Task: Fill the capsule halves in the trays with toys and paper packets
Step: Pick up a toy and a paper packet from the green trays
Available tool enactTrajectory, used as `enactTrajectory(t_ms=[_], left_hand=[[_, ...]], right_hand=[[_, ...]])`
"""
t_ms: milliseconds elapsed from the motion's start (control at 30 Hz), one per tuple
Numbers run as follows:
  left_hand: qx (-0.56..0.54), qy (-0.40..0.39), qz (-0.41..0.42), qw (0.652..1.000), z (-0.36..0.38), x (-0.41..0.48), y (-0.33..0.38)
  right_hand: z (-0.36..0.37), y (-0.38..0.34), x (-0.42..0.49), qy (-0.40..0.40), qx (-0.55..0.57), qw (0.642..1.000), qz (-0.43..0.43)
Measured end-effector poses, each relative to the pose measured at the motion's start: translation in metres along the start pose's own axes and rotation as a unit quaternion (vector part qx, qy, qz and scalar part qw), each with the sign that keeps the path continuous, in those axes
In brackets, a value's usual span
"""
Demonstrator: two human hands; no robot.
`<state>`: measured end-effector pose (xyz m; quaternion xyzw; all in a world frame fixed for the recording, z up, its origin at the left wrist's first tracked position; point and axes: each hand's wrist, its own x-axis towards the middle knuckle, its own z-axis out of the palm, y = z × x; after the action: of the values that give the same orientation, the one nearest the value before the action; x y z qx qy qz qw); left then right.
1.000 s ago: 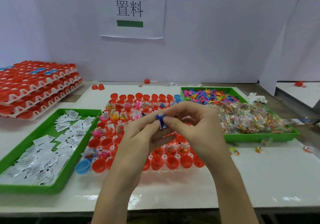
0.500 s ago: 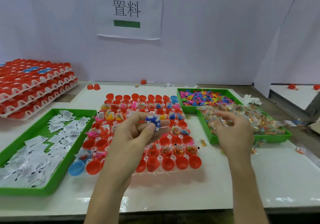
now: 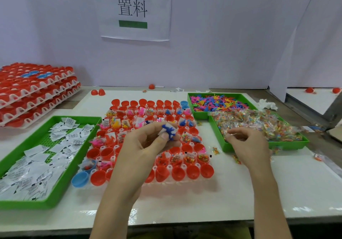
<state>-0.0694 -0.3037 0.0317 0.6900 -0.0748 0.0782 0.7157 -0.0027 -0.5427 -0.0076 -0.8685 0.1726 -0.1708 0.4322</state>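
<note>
A white table (image 3: 240, 192) stands against a pale wall (image 3: 222, 35) bearing a paper sign (image 3: 135, 11).

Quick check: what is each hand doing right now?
Left hand: shut on blue toy and paper packet.
Right hand: at the clear bags; grip cannot be told.

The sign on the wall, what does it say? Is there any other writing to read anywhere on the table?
"置料": large black characters on the white paper sign on the wall, above a green bar.
Paper packets in the left green tray: dark print, too small to read.
Nothing else readable.
</note>
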Motion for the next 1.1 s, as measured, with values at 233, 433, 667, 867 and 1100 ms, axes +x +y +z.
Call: enactTrajectory(t_ms=[233, 433, 667, 867, 1100], left_hand=[[-0.008, -0.004, -0.011, 1.000, 0.001, 0.001, -0.002], [-0.021, 0.010, -0.011, 1.000, -0.001, 0.002, -0.004], [-0.012, 0.006, -0.008, 1.000, -0.002, 0.003, -0.005], [-0.008, 0.002, -0.009, 1.000, -0.004, 0.002, -0.005], [-0.010, 0.002, -0.007, 1.000, -0.003, 0.001, -0.006]], right_hand=[[-0.001, -0.004, -0.002, -0.024, -0.021, 0.999, -0.005], [0.002, 0.000, 0.001, 0.018, 0.031, 0.999, 0.010], [0.005, 0.011, 0.015, 0.083, 0.207, 0.975, 0.021], [0.003, 0.013, 0.012, 0.119, 0.236, 0.964, -0.015], [0.003, 0.013, 0.012, 0.129, 0.235, 0.963, -0.042]])
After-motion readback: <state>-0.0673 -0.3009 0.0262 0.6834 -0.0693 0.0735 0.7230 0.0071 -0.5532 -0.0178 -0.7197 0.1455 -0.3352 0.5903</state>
